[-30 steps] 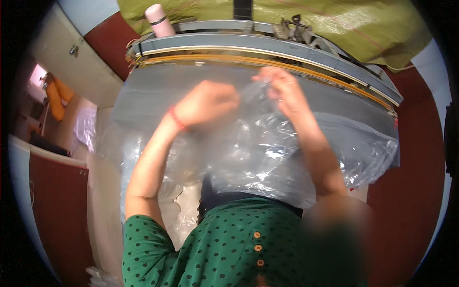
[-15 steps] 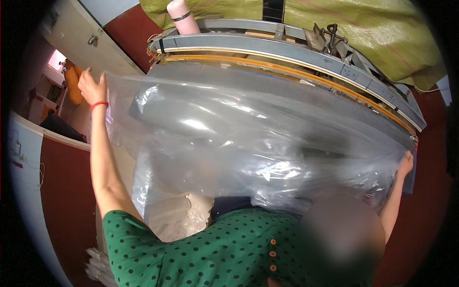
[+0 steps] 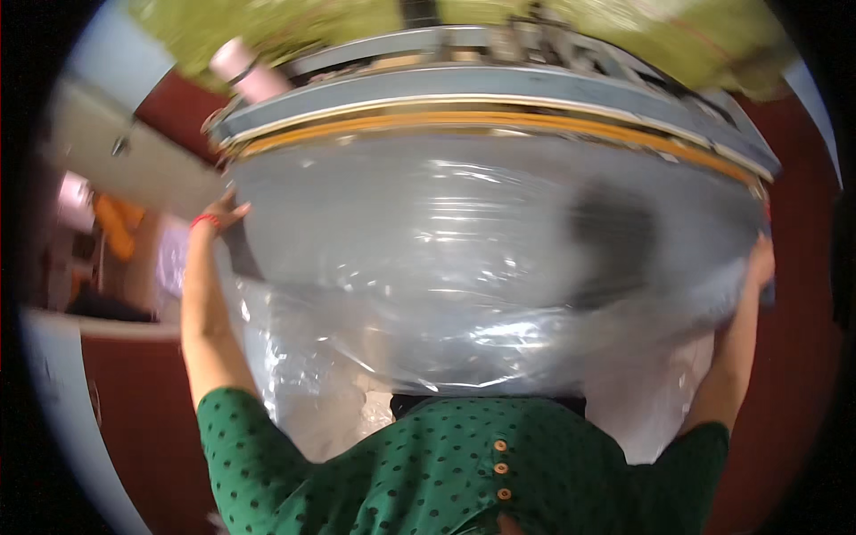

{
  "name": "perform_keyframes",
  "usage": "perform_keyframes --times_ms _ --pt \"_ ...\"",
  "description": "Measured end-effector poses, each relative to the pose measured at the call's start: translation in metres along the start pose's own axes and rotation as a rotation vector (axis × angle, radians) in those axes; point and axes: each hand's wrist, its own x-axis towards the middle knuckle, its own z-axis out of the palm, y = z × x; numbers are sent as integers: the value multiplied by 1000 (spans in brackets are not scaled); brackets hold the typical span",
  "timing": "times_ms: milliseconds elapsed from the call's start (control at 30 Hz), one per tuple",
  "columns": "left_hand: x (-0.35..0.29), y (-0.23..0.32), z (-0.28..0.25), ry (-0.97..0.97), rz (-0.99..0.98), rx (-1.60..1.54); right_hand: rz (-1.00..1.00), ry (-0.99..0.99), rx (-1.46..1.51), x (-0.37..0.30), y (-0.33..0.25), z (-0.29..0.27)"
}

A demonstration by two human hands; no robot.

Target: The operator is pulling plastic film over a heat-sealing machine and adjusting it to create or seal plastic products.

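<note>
A wide sheet of clear plastic film [image 3: 464, 259] is stretched over a grey work surface and sags toward my body, with glossy wrinkles across it. My left hand [image 3: 225, 214], with a red band at the wrist, is closed on the film's left edge, thumb pointing inward; it is slightly blurred. At the far right my right hand [image 3: 761, 260] grips the opposite edge, its fingers partly hidden. More loose film hangs below the surface in front of me.
Behind the surface runs a long metal frame [image 3: 499, 85] with an orange strip [image 3: 464, 119]. A pink bottle [image 3: 250, 71] leans at its left end. Metal clamp-like parts [image 3: 539, 40] sit on top, before green-yellow sheeting [image 3: 660, 31]. An open door [image 3: 134, 147] stands left.
My left hand has come down and inward, and my right hand has risen slightly. The film now lies flatter and more evenly across the surface. The view has shifted.
</note>
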Motion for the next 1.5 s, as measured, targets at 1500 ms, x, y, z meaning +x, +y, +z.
perform_keyframes --times_ms 1500 --pt "-190 -56 -155 423 54 -857 -260 77 564 17 -6 46"
